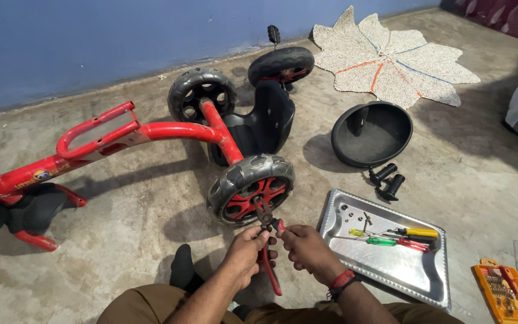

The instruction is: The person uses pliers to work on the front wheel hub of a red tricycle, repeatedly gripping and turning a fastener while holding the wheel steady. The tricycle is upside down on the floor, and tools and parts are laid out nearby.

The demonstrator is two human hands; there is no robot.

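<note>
My left hand (244,252) and right hand (302,245) grasp the pliers (267,240), long axis near-to-far, nose toward the wheel (250,189); orange bit case (506,292) near right.

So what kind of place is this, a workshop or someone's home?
Probably a room in a home: bare concrete floor, blue painted wall, a woven mat. A child's red tricycle lies there, with a tray of screwdrivers.
</note>
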